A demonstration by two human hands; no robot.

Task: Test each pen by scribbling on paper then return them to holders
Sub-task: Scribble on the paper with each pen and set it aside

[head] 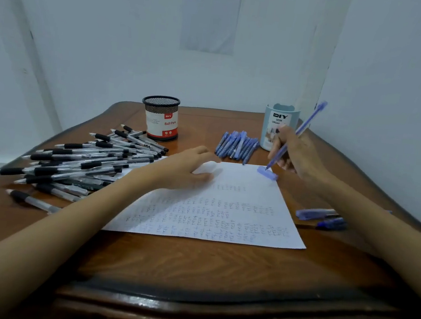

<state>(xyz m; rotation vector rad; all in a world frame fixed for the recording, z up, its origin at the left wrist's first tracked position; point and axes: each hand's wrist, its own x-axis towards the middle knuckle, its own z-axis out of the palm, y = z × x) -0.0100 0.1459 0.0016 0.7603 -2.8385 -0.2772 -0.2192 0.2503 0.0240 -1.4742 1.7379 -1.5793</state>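
Black pens (pixel 80 160) lie heaped on the desk (pixel 192 267) beside a mesh holder (pixel 160 118) that looks empty. The left hand (pixel 190 167) rests on the paper (pixel 211 212), fingers relaxed; the paper is dense with scribbles. Blue pens (pixel 237 146) lie by the blue holder (pixel 273 129). The right hand (pixel 296 153) grips an uncapped pen (pixel 305 125). Testing seems well along; no pens appear returned yet.

Uncapped blue pen (pixel 303 125) is slanting up out of right fingers (pixel 281 147), tip touching cap (pixel 267 173) on paper (pixel 224 213). Scribbled paper is lying under left fingers (pixel 203 153). Black pens (pixel 86 161) are piling left of them, blue pens (pixel 237 146) lying between both. Mesh holder (pixel 160 118) and blue holder (pixel 271 137) are standing beyond.
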